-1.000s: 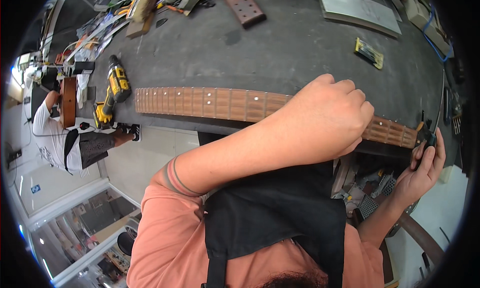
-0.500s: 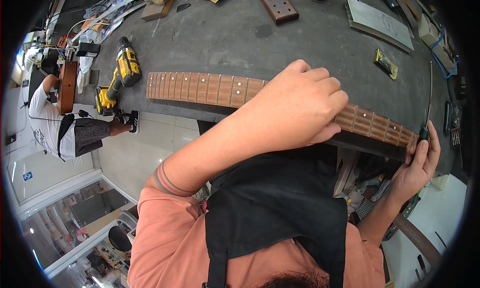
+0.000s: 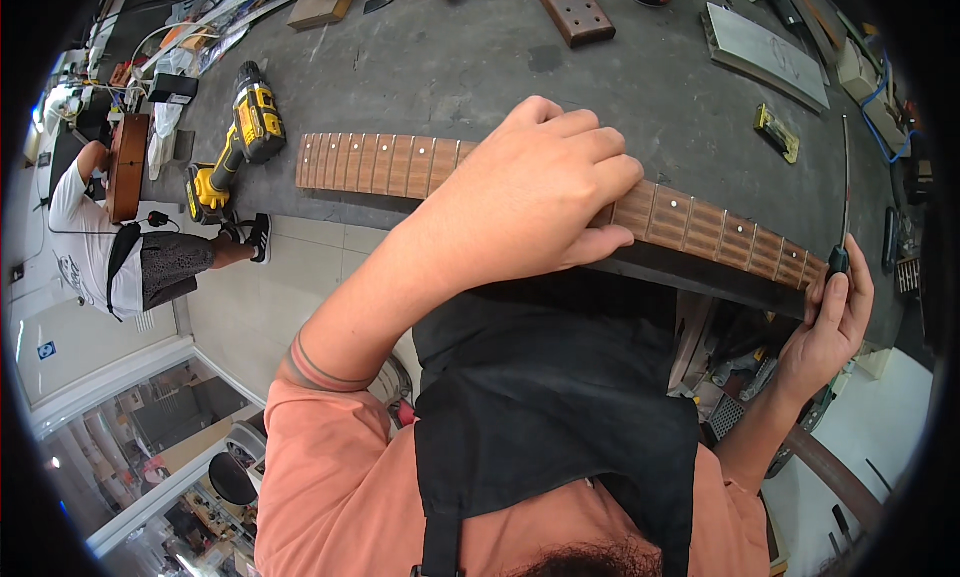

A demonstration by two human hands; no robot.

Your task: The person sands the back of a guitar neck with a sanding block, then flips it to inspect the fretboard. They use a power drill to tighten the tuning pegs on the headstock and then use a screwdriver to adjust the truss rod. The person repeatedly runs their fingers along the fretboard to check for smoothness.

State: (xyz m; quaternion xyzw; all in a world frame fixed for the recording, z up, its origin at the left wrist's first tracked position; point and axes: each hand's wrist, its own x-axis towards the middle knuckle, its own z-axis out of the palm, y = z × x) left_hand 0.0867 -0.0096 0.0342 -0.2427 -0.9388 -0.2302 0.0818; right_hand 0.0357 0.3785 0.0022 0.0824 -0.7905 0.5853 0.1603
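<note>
A guitar neck [image 3: 380, 167] with a brown fretted fingerboard and pale dot inlays lies along the near edge of the dark workbench. Across its middle, my left hand [image 3: 560, 192] rests with fingers curled over the board and thumb along the near edge. The palm hides the fingertips and anything in them. At the neck's right end, my right hand [image 3: 835, 322] is closed around the dark handle of a long, thin screwdriver [image 3: 838, 262]. Its shaft points away from me, and the fingers touch or nearly touch the neck's end.
A yellow-black cordless drill [image 3: 250, 127] lies left of the neck. Farther back are a drilled wooden block [image 3: 572, 12], a grey metal slab [image 3: 765, 57] and a small yellow-black item [image 3: 777, 134]. Another person [image 3: 110, 237] handles a guitar body [image 3: 127, 167] at the left.
My left hand has slid leftward along the fingerboard, uncovering more frets on its right. My right hand stays at the neck's right end with the screwdriver. The view has shifted slightly.
</note>
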